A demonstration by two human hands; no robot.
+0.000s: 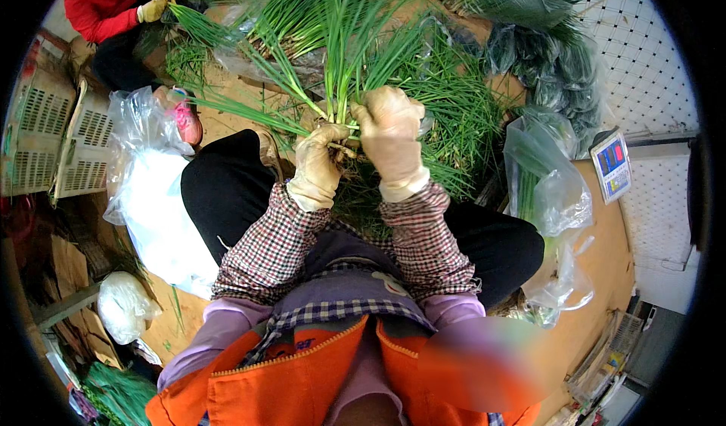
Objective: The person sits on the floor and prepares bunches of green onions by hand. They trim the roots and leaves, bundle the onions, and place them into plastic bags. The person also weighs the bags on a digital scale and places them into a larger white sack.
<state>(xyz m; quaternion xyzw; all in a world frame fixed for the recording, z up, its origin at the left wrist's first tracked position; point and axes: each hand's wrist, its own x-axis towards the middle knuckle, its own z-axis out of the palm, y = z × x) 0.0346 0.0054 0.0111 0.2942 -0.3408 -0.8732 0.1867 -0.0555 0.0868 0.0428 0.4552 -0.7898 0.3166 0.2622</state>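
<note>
My left hand (317, 162), in a pale rubber glove, grips a fanned bunch of green onions (338, 80) near its root end. The leaves point away from me, and pale roots (344, 152) stick out beside the fingers. My right hand (391, 125), gloved alike, is curled against the right side of the same bunch. Its thumb and fingers seem to pinch stalks there, though the fingertips are partly hidden. Beyond and to the right of the hands spreads a heap of loose green leaves (454, 114). Trimmings lie dark between my legs, below the hands.
A co-worker's gloved hands (156, 7) hold green onions at upper left. More onions (306, 15) lie on plastic ahead. Bagged onions (527, 182) and a digital display (611, 165) are right. Plastic crates (85, 142) and a white plastic bag (164, 222) stand left.
</note>
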